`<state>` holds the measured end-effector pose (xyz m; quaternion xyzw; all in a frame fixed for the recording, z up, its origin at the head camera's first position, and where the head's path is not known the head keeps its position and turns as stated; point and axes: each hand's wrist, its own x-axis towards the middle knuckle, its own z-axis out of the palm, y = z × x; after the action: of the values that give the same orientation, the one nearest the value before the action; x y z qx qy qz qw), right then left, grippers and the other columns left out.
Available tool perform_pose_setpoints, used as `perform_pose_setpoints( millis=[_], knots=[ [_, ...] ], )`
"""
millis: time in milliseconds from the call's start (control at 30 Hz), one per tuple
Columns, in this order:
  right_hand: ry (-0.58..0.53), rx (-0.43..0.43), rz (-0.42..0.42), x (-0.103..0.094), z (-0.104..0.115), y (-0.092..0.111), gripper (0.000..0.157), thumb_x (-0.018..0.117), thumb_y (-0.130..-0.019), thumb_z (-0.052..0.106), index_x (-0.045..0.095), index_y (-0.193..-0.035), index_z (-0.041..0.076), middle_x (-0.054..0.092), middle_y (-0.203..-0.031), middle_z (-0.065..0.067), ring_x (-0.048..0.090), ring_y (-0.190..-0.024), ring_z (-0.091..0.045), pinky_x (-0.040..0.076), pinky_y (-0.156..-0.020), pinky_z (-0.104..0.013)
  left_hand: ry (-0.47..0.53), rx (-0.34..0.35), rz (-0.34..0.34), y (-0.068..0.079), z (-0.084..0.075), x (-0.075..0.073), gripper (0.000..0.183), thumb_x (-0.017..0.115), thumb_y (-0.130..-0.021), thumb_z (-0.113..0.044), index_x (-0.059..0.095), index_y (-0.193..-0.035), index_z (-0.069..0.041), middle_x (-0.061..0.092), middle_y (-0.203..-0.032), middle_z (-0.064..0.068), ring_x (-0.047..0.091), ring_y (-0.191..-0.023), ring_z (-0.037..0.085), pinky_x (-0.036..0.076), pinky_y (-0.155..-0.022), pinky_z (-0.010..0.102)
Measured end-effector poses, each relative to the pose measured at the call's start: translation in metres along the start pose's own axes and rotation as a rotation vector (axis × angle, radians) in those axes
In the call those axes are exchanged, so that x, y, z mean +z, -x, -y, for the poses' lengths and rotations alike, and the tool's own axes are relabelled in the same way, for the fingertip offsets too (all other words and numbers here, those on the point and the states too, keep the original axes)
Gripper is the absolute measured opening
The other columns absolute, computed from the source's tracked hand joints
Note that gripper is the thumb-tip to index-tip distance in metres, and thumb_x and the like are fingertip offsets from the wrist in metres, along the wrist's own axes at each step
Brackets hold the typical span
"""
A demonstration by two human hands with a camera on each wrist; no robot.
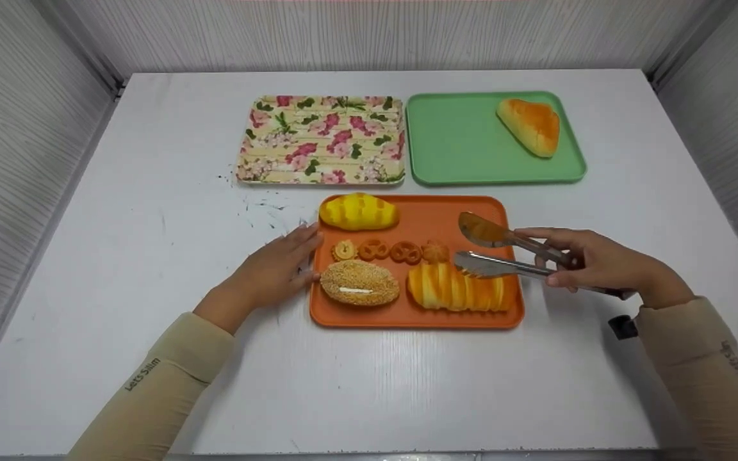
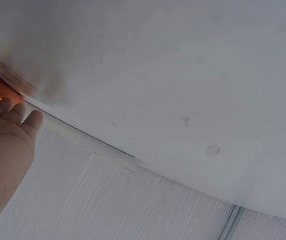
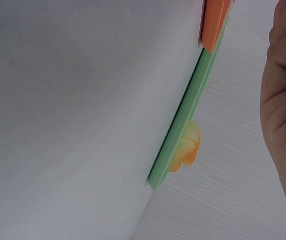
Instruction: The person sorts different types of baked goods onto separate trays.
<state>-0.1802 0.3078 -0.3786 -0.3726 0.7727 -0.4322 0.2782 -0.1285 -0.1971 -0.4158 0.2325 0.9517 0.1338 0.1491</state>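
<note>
My right hand (image 1: 606, 259) grips metal tongs (image 1: 529, 269), whose spread ends hang over the right side of an orange tray (image 1: 433, 218). Below the lower tong end lies a long ridged bread loaf (image 1: 455, 288); whether they touch I cannot tell. My left hand (image 1: 279, 266) rests its straight fingers against the tray's left edge. On that tray also lie a sesame-coated bun (image 1: 359, 282), a yellow striped bread (image 1: 359, 211), two pretzels (image 1: 374, 249), a round cookie (image 1: 344, 250) and a brown flower-shaped cookie (image 1: 435, 251). In the right wrist view, the tongs are out of sight.
Behind the orange tray stands a green tray (image 1: 452, 147) with a wedge-shaped bread (image 1: 532, 127) at its right end. Left of it sits a floral tray (image 1: 324, 141). All stand on a white table (image 1: 343, 397) between pale wood-grain walls (image 1: 369, 35).
</note>
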Motion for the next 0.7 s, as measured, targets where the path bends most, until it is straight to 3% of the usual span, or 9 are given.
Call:
perform_pose_setpoints(
  millis=[267, 700],
  knots=[
    [0.001, -0.063, 0.062, 0.0072, -0.0002, 0.0037, 0.071, 0.069, -0.083, -0.004, 0.037, -0.147, 0.005, 0.060, -0.102, -0.007, 0.047, -0.052, -0.016, 0.043, -0.042, -0.027, 0.013, -0.010, 0.006, 0.0002, -0.0008, -0.0006, 0.068, 0.043, -0.100, -0.044, 0.017, -0.153, -0.012, 0.005, -0.159, 0.000, 0.006, -0.144, 0.022, 0.013, -0.114, 0.043],
    [0.083, -0.007, 0.068, 0.0109, -0.0041, 0.0064, 0.078, 0.077, -0.079, 0.003, 0.039, -0.146, 0.008, 0.061, -0.098, -0.008, 0.047, -0.055, -0.015, 0.042, -0.046, -0.026, 0.030, -0.014, 0.002, 0.0016, -0.0015, -0.0002, 0.067, 0.043, -0.100, -0.044, 0.017, -0.154, -0.013, 0.005, -0.159, -0.001, 0.005, -0.144, 0.022, 0.013, -0.114, 0.043]
  ],
)
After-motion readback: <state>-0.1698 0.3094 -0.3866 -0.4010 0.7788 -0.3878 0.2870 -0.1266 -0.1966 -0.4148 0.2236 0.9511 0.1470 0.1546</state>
